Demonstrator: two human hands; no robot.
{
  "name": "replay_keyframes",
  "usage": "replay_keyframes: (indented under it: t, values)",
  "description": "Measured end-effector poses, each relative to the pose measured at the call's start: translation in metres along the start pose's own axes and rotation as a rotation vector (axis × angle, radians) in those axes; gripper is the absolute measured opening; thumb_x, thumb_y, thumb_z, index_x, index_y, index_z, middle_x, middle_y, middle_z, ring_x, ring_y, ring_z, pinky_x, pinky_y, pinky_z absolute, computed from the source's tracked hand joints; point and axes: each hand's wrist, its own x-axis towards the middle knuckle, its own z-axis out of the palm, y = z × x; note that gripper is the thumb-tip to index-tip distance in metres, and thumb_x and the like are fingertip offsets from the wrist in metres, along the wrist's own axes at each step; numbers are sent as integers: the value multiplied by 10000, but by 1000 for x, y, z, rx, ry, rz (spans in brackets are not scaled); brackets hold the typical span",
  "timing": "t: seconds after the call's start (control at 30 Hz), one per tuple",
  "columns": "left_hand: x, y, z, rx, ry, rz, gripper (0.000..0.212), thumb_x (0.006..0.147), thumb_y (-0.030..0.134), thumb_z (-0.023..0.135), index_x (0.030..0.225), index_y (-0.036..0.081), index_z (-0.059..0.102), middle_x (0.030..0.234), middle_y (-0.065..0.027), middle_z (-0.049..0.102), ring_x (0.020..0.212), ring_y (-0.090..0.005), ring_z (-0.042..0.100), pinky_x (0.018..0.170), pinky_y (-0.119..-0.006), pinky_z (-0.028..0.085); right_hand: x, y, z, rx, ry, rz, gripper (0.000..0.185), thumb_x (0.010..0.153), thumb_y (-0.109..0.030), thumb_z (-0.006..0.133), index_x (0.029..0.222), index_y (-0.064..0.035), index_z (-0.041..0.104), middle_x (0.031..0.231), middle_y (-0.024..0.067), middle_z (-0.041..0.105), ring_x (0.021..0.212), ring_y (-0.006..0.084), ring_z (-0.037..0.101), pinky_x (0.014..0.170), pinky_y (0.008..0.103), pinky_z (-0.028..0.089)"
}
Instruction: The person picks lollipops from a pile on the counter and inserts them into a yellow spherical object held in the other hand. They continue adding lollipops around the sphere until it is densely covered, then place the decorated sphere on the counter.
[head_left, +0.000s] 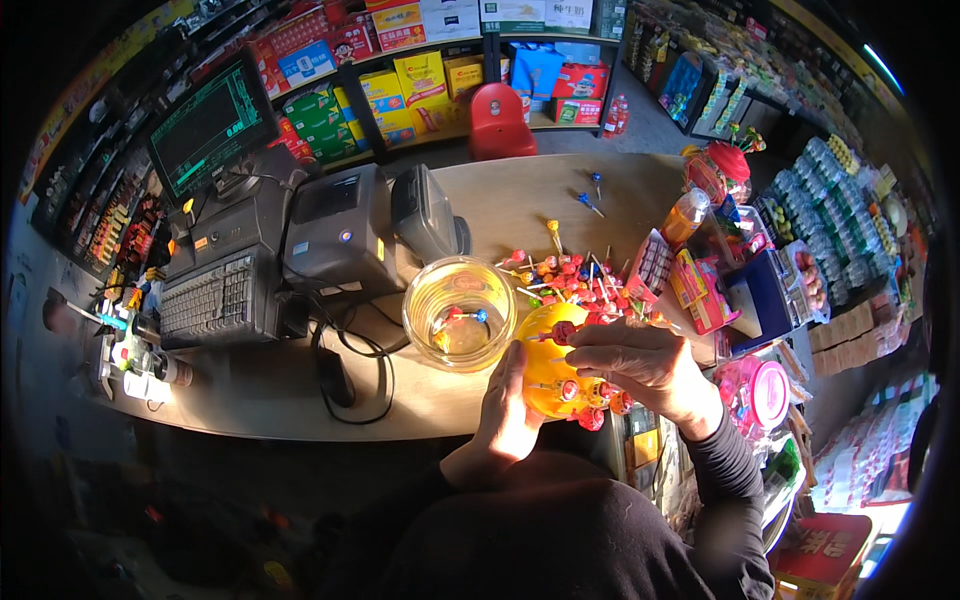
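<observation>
My left hand (504, 405) holds the left side of a round yellow lollipop holder (541, 369), which is tilted near the counter's front edge. Several wrapped lollipops stick out of its lower side. My right hand (637, 367) has its fingers on a red-wrapped lollipop (562, 332) at the holder's upper side. Behind the holder lies a heap of lollipops (577, 279) in red, orange and green wrappers. Left of it stands a clear round plastic jar (420, 341), open at the top, with several lollipops at its bottom. Two blue-wrapped lollipops (586, 201) lie farther back on the counter.
On the wooden counter (495, 191), a keyboard (214, 300), a dark printer-like machine (337, 240) and a mouse (334, 375) with looped cable are at left. At right stand an orange drink bottle (686, 214), a blue box (772, 300) and a pink-lidded jar (769, 395).
</observation>
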Motion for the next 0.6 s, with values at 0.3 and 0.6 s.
replay_keyframes:
  t: [0.3,0.6]
  values:
    - [-7,9,10,12,-21,47,547,1093,464,386,1483,81,396,1392,-110,556,1260,-232,585,1028,-452,522,10,-9,-2,-109,-59,-106,375,766,2,811,1121,-102,750,1126,100,739,1002,260,735,858,351,619]
    - [-7,11,13,-40,-14,54,524,1100,434,385,1462,55,404,1349,-113,582,1211,-221,618,976,-423,560,5,-14,-2,-127,-27,-116,342,745,17,824,1070,-68,764,1085,122,743,963,249,741,841,335,625]
